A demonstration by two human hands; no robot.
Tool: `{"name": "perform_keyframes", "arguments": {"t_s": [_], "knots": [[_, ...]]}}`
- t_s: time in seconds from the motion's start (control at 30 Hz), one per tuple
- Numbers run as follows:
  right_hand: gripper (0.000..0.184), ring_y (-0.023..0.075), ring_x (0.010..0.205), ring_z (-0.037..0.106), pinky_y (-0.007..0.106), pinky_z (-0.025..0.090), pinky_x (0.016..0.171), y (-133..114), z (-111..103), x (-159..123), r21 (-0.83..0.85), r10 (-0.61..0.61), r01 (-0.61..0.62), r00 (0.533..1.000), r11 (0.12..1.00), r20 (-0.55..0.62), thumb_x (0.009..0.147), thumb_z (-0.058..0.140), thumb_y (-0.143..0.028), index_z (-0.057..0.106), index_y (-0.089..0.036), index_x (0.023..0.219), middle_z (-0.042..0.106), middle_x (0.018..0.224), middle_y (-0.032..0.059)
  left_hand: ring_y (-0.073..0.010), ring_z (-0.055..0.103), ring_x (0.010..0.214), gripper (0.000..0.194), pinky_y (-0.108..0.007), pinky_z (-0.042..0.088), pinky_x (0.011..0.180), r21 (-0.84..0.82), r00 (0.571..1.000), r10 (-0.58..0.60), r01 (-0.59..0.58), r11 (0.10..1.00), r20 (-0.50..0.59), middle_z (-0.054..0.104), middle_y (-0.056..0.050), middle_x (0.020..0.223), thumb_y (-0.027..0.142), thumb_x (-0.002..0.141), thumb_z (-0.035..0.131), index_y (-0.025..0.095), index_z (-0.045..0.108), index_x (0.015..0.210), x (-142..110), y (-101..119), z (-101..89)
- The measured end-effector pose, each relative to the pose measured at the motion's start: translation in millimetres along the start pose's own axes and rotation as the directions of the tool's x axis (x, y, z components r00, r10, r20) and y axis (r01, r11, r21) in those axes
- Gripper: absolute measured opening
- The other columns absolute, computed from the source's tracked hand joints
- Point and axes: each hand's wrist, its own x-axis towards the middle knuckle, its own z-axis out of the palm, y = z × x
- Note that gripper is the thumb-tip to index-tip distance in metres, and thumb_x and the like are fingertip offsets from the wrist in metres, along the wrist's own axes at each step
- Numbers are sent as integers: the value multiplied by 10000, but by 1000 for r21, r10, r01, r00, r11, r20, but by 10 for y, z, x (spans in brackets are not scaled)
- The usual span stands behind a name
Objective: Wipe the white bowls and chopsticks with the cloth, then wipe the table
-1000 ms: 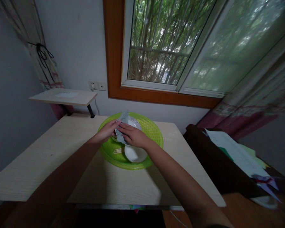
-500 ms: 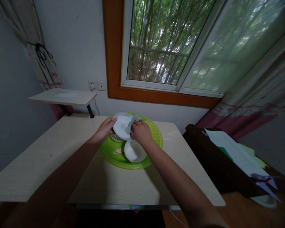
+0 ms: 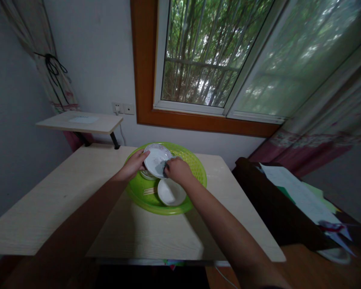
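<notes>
My left hand [image 3: 135, 163] grips a white plate [image 3: 155, 159] by its left rim, thumb on top, and the plate is tilted above a green basket [image 3: 135, 200]. Closed around a grey-green cloth [image 3: 162, 167], my right hand [image 3: 178, 171] presses against the plate's right side. Most of the cloth is hidden under the fingers. Below the right hand a white bowl [image 3: 171, 193] sits in the basket. Several chopsticks [image 3: 150, 191] lie to the bowl's left. Another dish [image 3: 148, 175] shows partly beneath the plate.
The basket stands on a pale wooden table [image 3: 156, 237] against the wall under a window. A small raised shelf [image 3: 78, 123] with a paper on it is at the back left. To the right, a dark brown piece of furniture [image 3: 267, 200] holds papers.
My right hand has shifted slightly on the plate and its fingers are bunched tighter, so less of the cloth shows. The plate has moved very little.
</notes>
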Motion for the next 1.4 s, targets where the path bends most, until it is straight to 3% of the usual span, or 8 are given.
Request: {"name": "perform_keyframes", "arguments": {"t_s": [0.23, 0.4, 0.57, 0.67, 0.8, 1.03, 1.27, 1.4], "knots": [[303, 227, 902, 686, 312, 487, 827, 17, -16, -18, 148, -152, 154, 988, 977, -29, 989, 532, -356, 757, -160, 1035, 743, 1026, 123, -200, 696, 788, 498, -275, 568, 615, 17, 1000, -5, 6, 1000, -16, 742, -116, 1056, 480, 843, 733, 165, 662, 1222, 12, -13, 2], [261, 210, 1024, 672, 317, 496, 946, 3, 24, -7, 312, -454, 485, 874, 817, -173, 986, 552, -272, 746, -147, 1107, 739, 1105, 107, -188, 681, 736, 520, -254, 530, 585, -3, 1000, 18, -18, 1000, 9, 744, -88, 969, 492, 830, 753, 163, 662, 1222, -2, -11, 3], [404, 202, 1389, 515, 391, 419, 1162, -62, 72, 8, 347, -530, 592, 806, 727, -265, 1015, 446, -208, 636, -176, 1369, 608, 1454, 99, -178, 669, 694, 471, -236, 478, 535, 4, 997, -11, 11, 1000, 72, 741, -72, 891, 542, 830, 746, 167, 711, 1114, 3, -36, 7], [462, 220, 1494, 390, 438, 372, 1209, -64, 102, 31, 280, -496, 561, 824, 779, -272, 1016, 444, -221, 561, -167, 1460, 524, 1541, 111, -195, 693, 776, 395, -261, 532, 615, -45, 993, -6, 11, 999, 117, 752, -87, 938, 509, 841, 743, 167, 740, 1038, -2, -29, 35], [511, 271, 1474, 408, 466, 324, 1230, -47, 129, 57, 183, -312, 364, 914, 913, -261, 1022, 480, -301, 507, -141, 1506, 458, 1588, 138, -219, 702, 833, 396, -300, 560, 665, -75, 989, -43, 54, 996, 143, 758, -106, 1013, 475, 858, 729, 179, 738, 1122, -31, 15, 73], [460, 288, 1324, 533, 418, 383, 1157, 13, 104, 51, 91, -30, 45, 986, 995, -163, 971, 531, -261, 595, -104, 1398, 609, 1422, 175, -216, 700, 854, 527, -300, 577, 674, -25, 997, -24, 26, 999, 70, 748, -118, 1106, 471, 833, 760, 174, 677, 1260, -51, 45, 60], [301, 291, 1068, 655, 365, 506, 925, -20, 20, -1, 18, 34, -33, 999, 999, -40, 969, 530, -299, 703, -129, 1148, 713, 1139, 176, -208, 695, 825, 530, -292, 578, 661, -6, 999, -26, 26, 1000, 31, 743, -119, 1095, 488, 840, 750, 170, 670, 1256, -40, 30, 23], [327, 258, 973, 679, 337, 507, 861, -18, -22, -23, 75, -41, 44, 998, 996, -38, 999, 516, -383, 695, -157, 1152, 711, 1115, 139, -201, 696, 811, 492, -290, 576, 668, -10, 1000, -13, 13, 1000, 23, 743, -115, 1079, 477, 850, 740, 169, 676, 1228, -45, 33, 24]]}}
